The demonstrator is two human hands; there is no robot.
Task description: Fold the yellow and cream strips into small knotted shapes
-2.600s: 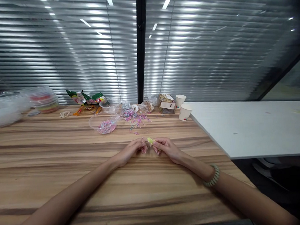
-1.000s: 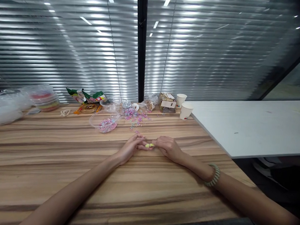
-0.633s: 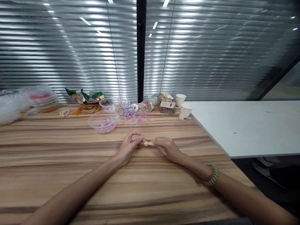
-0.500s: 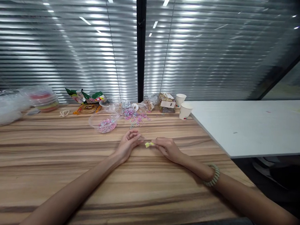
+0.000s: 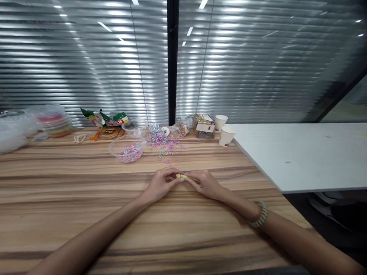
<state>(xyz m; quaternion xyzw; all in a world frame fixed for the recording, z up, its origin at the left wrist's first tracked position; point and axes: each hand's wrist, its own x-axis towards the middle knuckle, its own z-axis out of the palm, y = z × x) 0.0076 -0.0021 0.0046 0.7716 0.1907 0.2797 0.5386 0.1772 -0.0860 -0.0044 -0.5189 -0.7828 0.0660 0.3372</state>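
Observation:
Just above the middle of the table, both my hands meet at a small, slim yellow piece (image 5: 181, 176) with a thin pinkish band around it. My right hand (image 5: 206, 184) is closed on its right part, fingers and thumb pinched together. At the other end, the thumb and fingertips of my left hand (image 5: 163, 183) close on the tip. The yellow piece is too small to name exactly, and my fingers hide part of it. Beyond my hands lie scattered small pink, purple and teal pieces (image 5: 171, 145), with a clear plastic bowl (image 5: 114, 148) of similar bits to their left.
Two paper cups (image 5: 227, 136) stand back right, beside a small box (image 5: 204, 125). Green snack packaging (image 5: 112, 118) lies at the back left. Stacked plastic tubs (image 5: 53, 121) and a white plastic bag (image 5: 5, 135) are farther left. A white table (image 5: 321, 158) adjoins on the right.
My left hand has moved right and slightly down, and its fingers have closed on the yellow piece's left end. A few pink bits now lie on the table where that hand was.

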